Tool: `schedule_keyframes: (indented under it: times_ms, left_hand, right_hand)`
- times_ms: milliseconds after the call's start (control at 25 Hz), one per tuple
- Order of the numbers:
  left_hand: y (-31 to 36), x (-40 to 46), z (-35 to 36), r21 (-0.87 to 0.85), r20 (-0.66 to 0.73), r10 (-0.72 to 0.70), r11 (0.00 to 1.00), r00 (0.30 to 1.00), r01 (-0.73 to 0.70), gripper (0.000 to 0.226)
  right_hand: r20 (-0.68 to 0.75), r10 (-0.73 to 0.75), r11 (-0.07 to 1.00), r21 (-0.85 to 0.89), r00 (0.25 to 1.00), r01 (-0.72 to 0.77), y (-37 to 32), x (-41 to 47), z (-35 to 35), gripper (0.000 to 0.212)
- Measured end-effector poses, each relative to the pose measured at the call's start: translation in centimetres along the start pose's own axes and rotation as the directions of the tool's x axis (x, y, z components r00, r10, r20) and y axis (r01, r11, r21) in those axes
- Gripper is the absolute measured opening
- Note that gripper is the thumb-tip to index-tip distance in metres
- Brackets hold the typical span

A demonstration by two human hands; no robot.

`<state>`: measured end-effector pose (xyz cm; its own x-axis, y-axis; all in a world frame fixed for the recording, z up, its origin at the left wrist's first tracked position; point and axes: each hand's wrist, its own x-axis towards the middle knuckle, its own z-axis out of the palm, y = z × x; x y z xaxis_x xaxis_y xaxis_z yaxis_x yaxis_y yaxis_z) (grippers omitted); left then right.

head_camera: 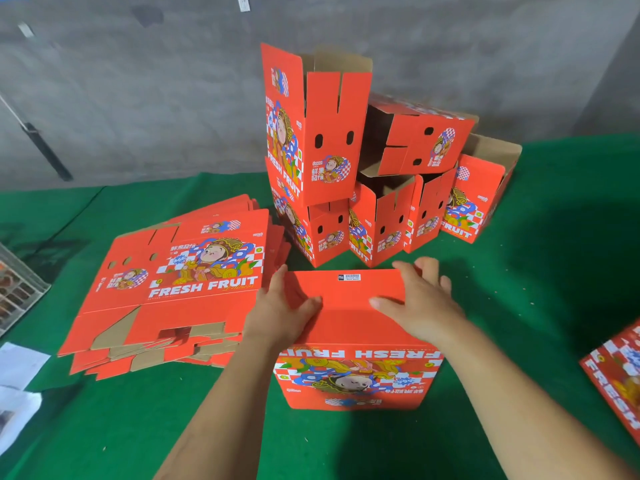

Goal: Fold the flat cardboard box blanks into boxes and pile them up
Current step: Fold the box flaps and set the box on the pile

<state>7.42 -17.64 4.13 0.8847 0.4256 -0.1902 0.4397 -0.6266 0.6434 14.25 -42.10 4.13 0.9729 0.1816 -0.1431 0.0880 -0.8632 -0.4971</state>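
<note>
**Both hands press on the upturned bottom of a red fruit box**

A red cardboard box (353, 344) stands upside down on the green table cover (519, 306), near the lower centre of the view. Its printed side faces the camera, with the words "FRESH FRUIT" reversed and a cartoon figure head down. The closed bottom panel faces up and carries a small white barcode label (349, 277) near its far edge.

The left hand (280, 306) lies on the left part of this panel, with the thumb pointing toward the middle and the fingers over the left edge of the box. The right hand (419, 299) lies on the right part, thumb also pointing to the middle, fingers bent over the far right corner. Both hands hold the box between them by its upper edges.

At 10 o'clock from the box lies a stack of flat box blanks (180, 282), printed side up, with brown cardboard flaps visible at its near edge. At 12 o'clock stands the pile of folded boxes (381, 174): several on the table with open tops, one tall box (311, 123) upright on top at the left, and one box (422, 140) lying on its side on top at the right.

At 3 o'clock, at the right border, a further red printed piece (616, 382) is partly visible. At the left border lie white papers (17, 386). Behind the table is a grey concrete wall (138, 81).
</note>
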Motion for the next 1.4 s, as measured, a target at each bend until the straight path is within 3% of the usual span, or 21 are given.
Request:
schedule_keyframes:
  times_ms: [80, 160, 240, 320, 480, 600, 720, 760, 840, 920, 1040, 1160, 1200, 1320, 1400]
  left_hand:
    - [-0.1, -0.4, -0.1, -0.380, 0.018, -0.019, 0.925, 1.000, 0.025, 0.079]
    - [-0.1, -0.6, -0.1, -0.492, -0.001, -0.087, 0.867, 0.996, 0.075, 0.052]
    - [0.3, -1.1, 0.3, -0.510, -0.064, -0.151, 0.855, 0.986, 0.098, 0.035]
    - [1.0, -1.8, 0.6, -0.616, -0.114, -0.182, 0.784, 0.977, 0.075, 0.033]
    - [1.6, -2.4, 1.4, -0.735, -0.169, -0.078, 0.674, 0.983, -0.073, 0.017]
    - [-0.2, -2.4, 2.2, -0.779, -0.079, 0.085, 0.617, 0.993, -0.114, 0.063]
    - [-2.1, -2.0, 3.1, -0.777, 0.099, 0.072, 0.629, 0.992, 0.032, 0.095]
    - [-2.4, -2.0, 3.6, -0.741, 0.144, 0.057, 0.668, 0.988, 0.070, 0.092]
    - [-2.6, -1.8, 4.8, -0.684, 0.140, 0.036, 0.726, 0.989, 0.071, 0.065]
    - [-2.2, -1.1, 5.5, -0.712, 0.093, 0.041, 0.701, 0.995, 0.037, 0.048]
    - [-1.5, 1.5, 5.8, -0.717, 0.005, 0.072, 0.696, 0.997, -0.047, 0.037]
    - [-0.8, 5.0, 5.9, -0.631, -0.086, 0.030, 0.772, 0.996, -0.078, 0.037]
    - [-0.4, 6.0, 6.0, -0.607, -0.072, 0.012, 0.793, 0.997, -0.053, 0.040]
    - [1.3, 8.8, 6.4, -0.628, 0.023, 0.004, 0.778, 1.000, 0.011, 0.057]
    - [2.6, 10.5, 6.7, -0.654, 0.027, 0.049, 0.756, 0.998, -0.020, 0.056]
  right_hand:
    - [-0.009, 0.099, 0.905, 0.417, 0.995, -0.087, 0.8, -0.3, -0.8, 0.078]
    - [0.061, 0.268, 0.629, 0.745, 0.962, -0.222, 1.6, -0.5, -1.8, 0.060]
    - [0.152, 0.382, 0.378, 0.874, 0.911, -0.305, 2.4, -0.6, -2.8, 0.045]
    - [0.182, 0.452, 0.291, 0.895, 0.873, -0.338, 3.4, -0.7, -3.3, 0.037]
    - [0.308, 0.353, 0.314, 0.851, 0.884, -0.422, 5.4, -0.9, -3.2, 0.044]
    - [0.226, 0.207, 0.502, 0.811, 0.952, -0.301, 7.6, -0.8, -3.5, 0.022]
    - [0.167, 0.084, 0.645, 0.742, 0.982, -0.181, 8.8, -1.6, -2.5, 0.043]
    - [0.136, 0.094, 0.666, 0.728, 0.986, -0.164, 9.0, -1.7, -1.6, 0.048]
    - [0.043, 0.182, 0.733, 0.660, 0.982, -0.165, 8.7, -1.4, -0.1, 0.046]
    - [-0.052, 0.261, 0.758, 0.629, 0.964, -0.171, 8.3, -0.6, 1.2, 0.045]
    - [-0.123, 0.289, 0.708, 0.695, 0.949, -0.126, 7.6, 1.3, 1.8, 0.024]
    - [-0.071, 0.260, 0.696, 0.705, 0.963, -0.136, 6.5, 3.9, 1.9, 0.017]
    - [-0.037, 0.245, 0.688, 0.710, 0.969, -0.147, 5.9, 4.9, 2.1, 0.024]
    - [0.106, 0.178, 0.686, 0.700, 0.978, -0.201, 3.7, 8.1, 3.0, 0.081]
    - [0.160, 0.181, 0.679, 0.694, 0.970, -0.241, 2.3, 10.8, 3.7, 0.101]
